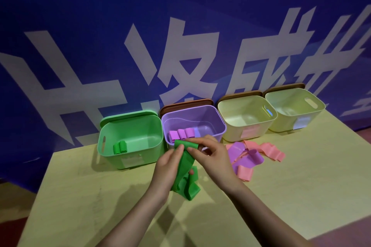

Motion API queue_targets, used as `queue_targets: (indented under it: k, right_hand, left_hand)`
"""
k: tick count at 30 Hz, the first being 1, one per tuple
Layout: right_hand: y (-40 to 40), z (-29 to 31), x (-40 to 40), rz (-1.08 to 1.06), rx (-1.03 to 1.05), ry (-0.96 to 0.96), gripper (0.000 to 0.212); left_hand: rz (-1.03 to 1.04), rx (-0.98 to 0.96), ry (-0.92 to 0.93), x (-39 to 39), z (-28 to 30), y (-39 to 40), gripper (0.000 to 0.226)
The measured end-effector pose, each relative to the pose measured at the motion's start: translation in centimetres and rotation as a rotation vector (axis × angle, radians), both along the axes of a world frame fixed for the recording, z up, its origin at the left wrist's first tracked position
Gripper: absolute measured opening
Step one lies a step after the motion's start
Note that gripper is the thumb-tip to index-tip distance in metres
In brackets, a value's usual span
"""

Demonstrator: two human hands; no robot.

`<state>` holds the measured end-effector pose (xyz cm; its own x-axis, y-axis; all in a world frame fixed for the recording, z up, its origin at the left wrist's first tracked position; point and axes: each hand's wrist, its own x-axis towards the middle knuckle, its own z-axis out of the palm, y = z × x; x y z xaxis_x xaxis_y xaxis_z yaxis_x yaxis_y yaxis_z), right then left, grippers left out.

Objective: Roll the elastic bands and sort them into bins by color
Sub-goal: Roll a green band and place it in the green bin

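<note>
Head view: left hand [168, 163] and right hand [210, 153] both pinch the top end of a flat green elastic band [185, 168], held above the table's middle with its tail draped on the table [100, 196], probably to start a roll. Green plastic bin [130, 140] at the far edge already holds two green rolls [120, 147], so it's likely the drop target.

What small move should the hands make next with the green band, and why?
Probably start rolling the top end downward: both hands, left and right, pinch the green band at its top, and the rest hangs unrolled to the table.
</note>
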<state>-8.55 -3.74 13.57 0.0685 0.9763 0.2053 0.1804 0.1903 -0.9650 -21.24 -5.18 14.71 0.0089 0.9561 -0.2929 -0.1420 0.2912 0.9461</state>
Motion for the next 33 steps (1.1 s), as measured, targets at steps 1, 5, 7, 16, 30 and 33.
queue_targets:
  k: [1,5,7,16,30,33]
  right_hand:
    - [-0.1,0.0,0.1,0.007,0.011,-0.018,0.028]
    - [-0.2,0.0,0.5,0.068,0.041,-0.104,0.028]
    - [-0.3,0.0,0.7,0.104,0.048,-0.104,0.024]
    - [0.0,0.7,0.9,0.162,-0.186,0.035,0.019]
    - [0.4,0.2,0.3,0.142,-0.105,-0.019,0.007]
    - [0.4,0.1,0.0,0.108,-0.065,-0.065,0.008]
  left_hand:
    - [0.005,0.008,0.006,0.0,-0.1,0.0,0.031]
    - [0.034,0.004,-0.01,0.1,0.1,0.1,0.026]
    - [0.031,0.002,-0.016,0.0,0.2,0.3,0.024]
    - [0.011,0.034,-0.015,0.0,0.2,0.3,0.021]
    - [-0.053,0.359,0.184,-0.9,-1.5,1.6,0.017]
    - [-0.009,0.293,0.086,-0.7,-1.9,1.7,0.015]
